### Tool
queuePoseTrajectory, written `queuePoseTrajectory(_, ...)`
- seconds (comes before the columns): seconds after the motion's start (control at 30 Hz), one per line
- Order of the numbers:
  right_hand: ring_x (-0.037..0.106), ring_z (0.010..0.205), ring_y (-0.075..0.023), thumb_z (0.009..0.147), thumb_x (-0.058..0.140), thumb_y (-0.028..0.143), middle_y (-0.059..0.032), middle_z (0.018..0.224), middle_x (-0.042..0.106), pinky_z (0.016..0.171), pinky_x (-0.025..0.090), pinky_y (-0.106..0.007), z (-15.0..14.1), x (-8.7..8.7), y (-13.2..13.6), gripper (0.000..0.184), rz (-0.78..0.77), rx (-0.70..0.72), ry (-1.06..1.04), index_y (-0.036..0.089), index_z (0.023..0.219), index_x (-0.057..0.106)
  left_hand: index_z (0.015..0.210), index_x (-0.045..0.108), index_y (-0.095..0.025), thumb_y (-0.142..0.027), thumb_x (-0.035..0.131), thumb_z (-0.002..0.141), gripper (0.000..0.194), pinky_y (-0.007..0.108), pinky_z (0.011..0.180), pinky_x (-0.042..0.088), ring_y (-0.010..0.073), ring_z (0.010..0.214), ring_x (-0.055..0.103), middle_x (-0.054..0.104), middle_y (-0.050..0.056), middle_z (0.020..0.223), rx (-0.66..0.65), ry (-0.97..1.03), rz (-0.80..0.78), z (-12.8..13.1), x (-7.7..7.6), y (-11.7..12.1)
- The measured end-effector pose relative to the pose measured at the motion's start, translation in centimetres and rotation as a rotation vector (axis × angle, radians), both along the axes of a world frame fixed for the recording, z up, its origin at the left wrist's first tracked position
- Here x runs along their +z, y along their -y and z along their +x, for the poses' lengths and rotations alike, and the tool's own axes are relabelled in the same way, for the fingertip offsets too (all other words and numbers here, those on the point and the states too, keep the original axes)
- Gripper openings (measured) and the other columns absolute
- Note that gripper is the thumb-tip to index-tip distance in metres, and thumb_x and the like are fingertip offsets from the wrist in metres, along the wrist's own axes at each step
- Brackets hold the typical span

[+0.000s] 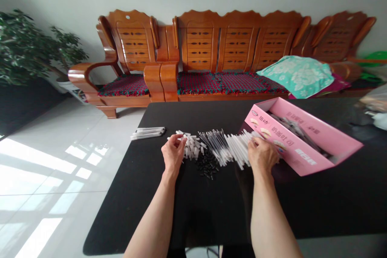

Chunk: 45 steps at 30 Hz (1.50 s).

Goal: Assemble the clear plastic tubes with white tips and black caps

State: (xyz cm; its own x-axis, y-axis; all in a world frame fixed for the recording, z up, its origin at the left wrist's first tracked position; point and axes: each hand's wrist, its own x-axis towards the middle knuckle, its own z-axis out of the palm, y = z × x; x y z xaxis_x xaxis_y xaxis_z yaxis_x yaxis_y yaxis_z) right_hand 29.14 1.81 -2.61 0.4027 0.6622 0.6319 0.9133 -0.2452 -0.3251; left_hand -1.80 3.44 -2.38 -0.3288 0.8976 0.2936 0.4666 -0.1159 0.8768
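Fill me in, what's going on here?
A person's left hand touches a heap of small white plastic pieces, while the right hand touches a spread of white tubes beside a pink cardboard box. Thin clear tubes and small black pieces lie loose between the hands, and a small bundle of white sticks lies further left on the black table.

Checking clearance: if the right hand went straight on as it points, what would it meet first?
The loose white plastic tubes, which the right hand seems already to touch; the pink cardboard box lies beyond, though depth is unclear.
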Motion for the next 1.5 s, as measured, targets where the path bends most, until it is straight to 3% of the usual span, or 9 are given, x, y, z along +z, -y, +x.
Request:
queuePoseTrajectory(0.17,0.053,0.064,-0.0236,0.078,0.066,0.027,-0.0108,0.063,0.066,0.062,0.03,-0.034,-0.4,0.2,0.2,0.016,-0.093,-0.014,0.109,0.017,0.068,0.074,0.087,0.072,-0.023,-0.035,0.07,0.079,0.014,0.026,0.065,0.042,0.0162,0.055,0.06,0.064,-0.003,0.058,-0.008,-0.149,-0.005,0.3,0.4,0.0)
queuePoseTrajectory(0.3,0.053,0.068,-0.0238,0.082,0.062,0.028,-0.0103,0.069,0.067,0.067,0.035,-0.034,-1.7,0.1,-0.1,0.017,0.041,0.061,0.063,0.016,0.077,0.075,0.087,0.072,-0.023,-0.034,0.07,0.08,0.014,0.027,0.066,0.042,0.0165,0.055,0.059,0.064,-0.002,0.057,-0.042,-0.191,-0.028,0.5,0.4,-0.1)
queuePoseTrajectory(0.47,0.055,0.071,-0.0233,0.089,0.058,0.026,-0.0101,0.072,0.069,0.07,0.038,-0.033,-5.1,-0.1,-0.1,0.02,0.171,0.223,-0.028,0.015,0.08,0.072,0.089,0.073,-0.022,-0.036,0.07,0.08,0.016,0.027,0.066,0.042,0.0161,0.056,0.06,0.064,-0.002,0.059,-0.022,-0.181,-0.026,0.4,0.4,-0.1)
queuePoseTrajectory(0.63,0.056,0.073,-0.0219,0.095,0.053,0.026,-0.0086,0.073,0.069,0.073,0.039,-0.032,-7.9,-0.2,0.4,0.025,0.136,0.409,-0.028,0.016,0.079,0.07,0.09,0.073,-0.022,-0.037,0.069,0.082,0.018,0.028,0.068,0.044,0.0165,0.06,0.062,0.066,-0.001,0.064,0.042,-0.165,0.004,-0.4,0.2,-0.2)
queuePoseTrajectory(0.83,0.057,0.072,-0.0224,0.095,0.052,0.027,-0.0088,0.073,0.069,0.072,0.039,-0.032,-7.7,-0.7,0.3,0.024,0.136,0.41,-0.059,0.017,0.081,0.069,0.11,0.071,-0.019,-0.024,0.052,0.091,0.028,0.033,0.093,0.048,0.024,0.102,0.065,0.069,0.011,0.111,0.345,-0.284,0.103,-5.0,-0.3,-1.4)
queuePoseTrajectory(0.93,0.057,0.073,-0.0227,0.094,0.052,0.027,-0.0088,0.073,0.069,0.071,0.038,-0.032,-7.6,-0.8,0.3,0.024,0.129,0.407,-0.068,0.017,0.081,0.069,0.133,0.06,-0.017,-0.017,0.049,0.09,0.044,0.041,0.111,0.037,0.0288,0.133,0.05,0.056,0.015,0.141,0.34,-0.413,-0.035,-7.0,-1.0,-2.2)
queuePoseTrajectory(1.07,0.057,0.072,-0.0226,0.095,0.052,0.028,-0.0087,0.074,0.069,0.069,0.037,-0.032,-7.9,-0.8,0.4,0.025,0.109,0.409,-0.082,0.017,0.08,0.069,0.146,0.047,-0.018,-0.016,0.048,0.09,0.056,0.057,0.117,0.026,0.0323,0.147,0.031,0.04,0.015,0.156,0.238,-0.531,-0.207,-7.3,-2.0,-3.0)
queuePoseTrajectory(1.23,0.058,0.073,-0.0224,0.095,0.052,0.029,-0.0091,0.075,0.069,0.069,0.038,-0.031,-8.0,-0.6,0.5,0.025,0.108,0.403,-0.101,0.017,0.082,0.07,0.134,0.06,-0.022,-0.015,0.05,0.089,0.046,0.057,0.116,0.026,0.0321,0.141,0.04,0.045,0.012,0.153,0.225,-0.61,-0.237,-6.8,-2.3,-2.8)
queuePoseTrajectory(1.5,0.058,0.072,-0.0223,0.094,0.052,0.028,-0.0086,0.073,0.069,0.067,0.037,-0.031,-8.1,-0.5,0.5,0.024,0.101,0.398,-0.124,0.017,0.081,0.07,0.11,0.073,-0.022,-0.019,0.059,0.082,0.032,0.046,0.105,0.035,0.0321,0.113,0.058,0.068,0.011,0.12,0.301,-0.634,-0.197,-7.5,-1.4,-1.7)
